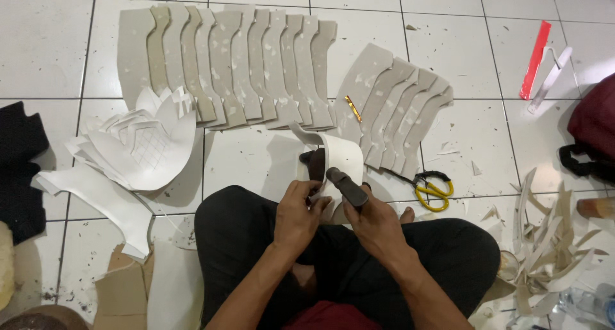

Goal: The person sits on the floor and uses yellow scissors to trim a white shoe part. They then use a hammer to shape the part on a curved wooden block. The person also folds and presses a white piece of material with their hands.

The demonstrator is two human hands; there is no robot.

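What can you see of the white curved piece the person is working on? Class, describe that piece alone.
The white curved piece looks like thin, stiff sheet material, cut with a rounded outline and bent into a curl, one narrow end arching up to the left. It stands over the tiled floor before the person's knees. The left hand pinches its lower edge, and the right hand presses a dark-handled tool against it. Its lower part is hidden.

One view only, from the head, looking steeply down and forward over the person's own crossed legs to the tiled floor [269, 157]. It sits close above the left hand [298, 218] and right hand [378, 227] at centre, while the frame's top edge reaches floor well beyond.
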